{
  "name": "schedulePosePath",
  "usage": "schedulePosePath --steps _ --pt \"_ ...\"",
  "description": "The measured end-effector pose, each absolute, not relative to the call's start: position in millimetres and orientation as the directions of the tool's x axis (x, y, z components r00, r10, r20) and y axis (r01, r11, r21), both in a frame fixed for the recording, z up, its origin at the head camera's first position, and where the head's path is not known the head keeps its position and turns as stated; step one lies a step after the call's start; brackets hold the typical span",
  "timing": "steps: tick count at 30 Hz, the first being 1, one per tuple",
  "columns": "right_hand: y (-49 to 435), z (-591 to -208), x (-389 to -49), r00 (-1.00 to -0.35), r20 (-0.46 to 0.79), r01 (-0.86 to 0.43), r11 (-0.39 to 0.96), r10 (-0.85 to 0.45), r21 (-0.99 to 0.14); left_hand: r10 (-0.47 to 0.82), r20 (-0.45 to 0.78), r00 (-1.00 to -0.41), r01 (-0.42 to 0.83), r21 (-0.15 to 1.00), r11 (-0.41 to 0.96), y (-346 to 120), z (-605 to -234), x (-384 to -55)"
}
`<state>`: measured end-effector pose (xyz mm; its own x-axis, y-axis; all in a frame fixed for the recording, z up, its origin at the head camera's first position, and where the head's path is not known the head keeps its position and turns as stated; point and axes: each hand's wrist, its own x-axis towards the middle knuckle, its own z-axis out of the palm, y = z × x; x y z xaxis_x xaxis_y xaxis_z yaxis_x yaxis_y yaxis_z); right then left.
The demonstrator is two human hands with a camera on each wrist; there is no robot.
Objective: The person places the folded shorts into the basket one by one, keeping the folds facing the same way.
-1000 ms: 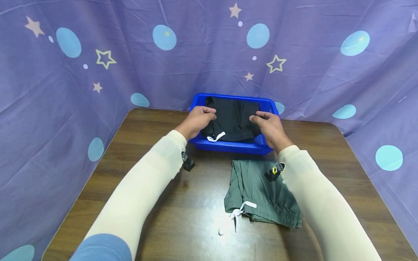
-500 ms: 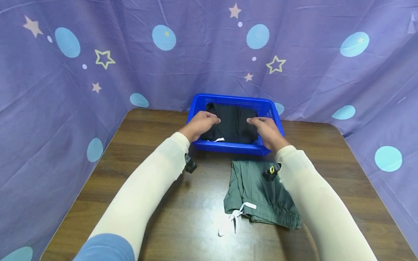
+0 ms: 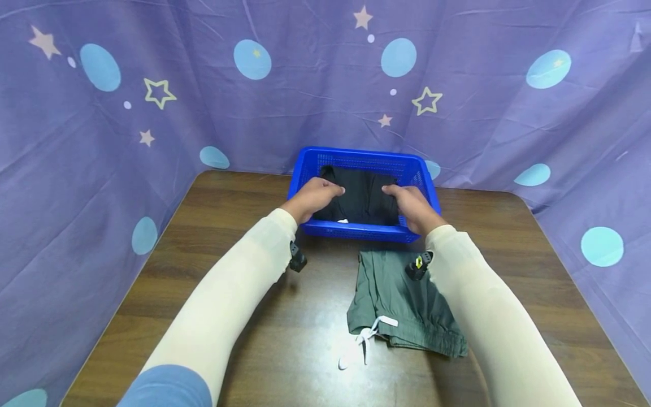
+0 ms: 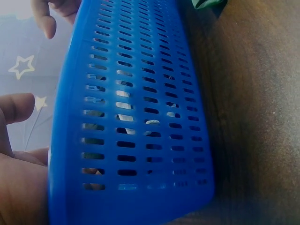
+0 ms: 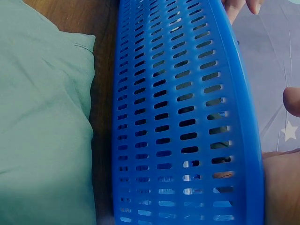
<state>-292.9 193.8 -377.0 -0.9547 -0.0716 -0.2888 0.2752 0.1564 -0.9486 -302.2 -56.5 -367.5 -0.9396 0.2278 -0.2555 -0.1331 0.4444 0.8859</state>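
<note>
A folded black pair of drawstring shorts lies inside the blue plastic basket, a bit of white cord showing at its front. My left hand reaches over the basket's left front, thumb stretched inward over the black cloth. From the right, my right hand reaches in the same way. In the left wrist view the left thumb stands above the rim, apart from the fingers, with no cloth between. The right thumb also shows above the rim. The basket wall hides most of the fingers.
Green drawstring shorts with a white cord lie folded on the wooden table, in front of the basket and partly under the right forearm. A purple curtain with stars hangs close behind the basket and along both sides.
Both hands have moved lower into the basket and slightly closer together. The black shorts have sunk down with them, uncovering the basket's back wall; less white cord shows at the front.
</note>
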Motion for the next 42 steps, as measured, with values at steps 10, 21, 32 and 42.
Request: schedulePosePath --steps 10,21,32,42 --pt "194.8 -378.4 -292.3 -0.944 -0.309 0.293 0.135 -0.119 -0.947 0.24 -0.279 -0.93 -0.146 0.879 0.455 -55.4 -371.8 -301.7" --pt "194.3 -378.7 -292.6 -0.944 -0.315 0.299 0.147 -0.101 -0.943 0.224 -0.281 -0.933 -0.147 0.867 0.475 -53.5 -373.6 -302.7" --pt "193.7 -377.1 -292.2 -0.945 -0.325 0.316 0.176 -0.026 -0.932 0.187 -0.309 -0.932 -0.189 0.858 0.477 -54.4 -371.2 -304.2" --pt "193.8 -374.5 -291.0 -0.956 -0.291 0.291 0.171 0.026 -0.941 0.046 -0.218 -0.975 -0.153 0.804 0.574 -52.8 -368.6 -305.3"
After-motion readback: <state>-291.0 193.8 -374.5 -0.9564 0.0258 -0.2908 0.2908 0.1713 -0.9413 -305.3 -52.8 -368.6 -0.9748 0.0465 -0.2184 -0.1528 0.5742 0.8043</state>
